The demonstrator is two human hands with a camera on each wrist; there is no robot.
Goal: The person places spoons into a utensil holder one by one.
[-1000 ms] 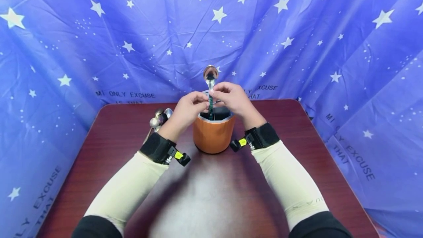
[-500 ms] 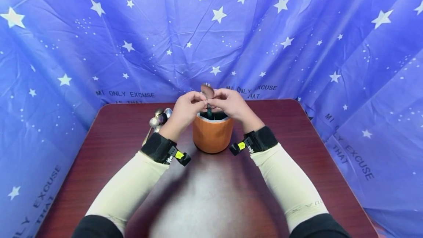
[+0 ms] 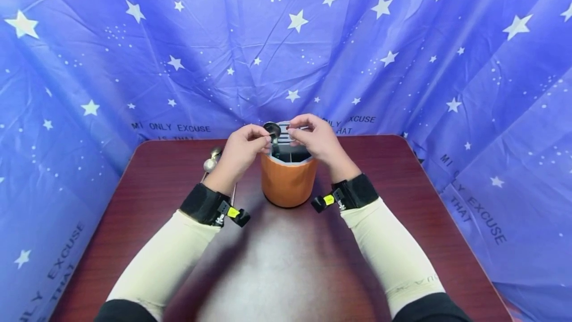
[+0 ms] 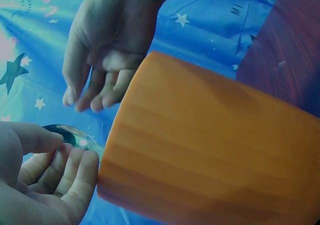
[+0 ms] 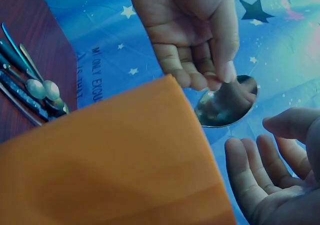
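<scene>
An orange utensil holder (image 3: 288, 183) with a pale rim and dividers inside stands mid-table. A metal spoon (image 3: 271, 129) stands in its left side, bowl up, its handle going down past the rim. My left hand (image 3: 245, 149) pinches the spoon by its bowl between thumb and fingertips, as the right wrist view shows with the shiny bowl (image 5: 227, 102). Over the holder's right side is my right hand (image 3: 318, 137), fingers loosely bent and apart from the spoon. Nothing lies between its thumb and fingers (image 5: 239, 157) in the right wrist view.
Several spoons and other cutlery (image 5: 42, 90) lie on the table left of the holder, partly hidden by the left forearm in the head view. A dark red table (image 3: 380, 242) reaches back to a blue star-print curtain (image 3: 214, 39).
The spoon has gone down into the holder and shifted left with my left hand. My right hand has let go of it and drawn slightly away to the right.
</scene>
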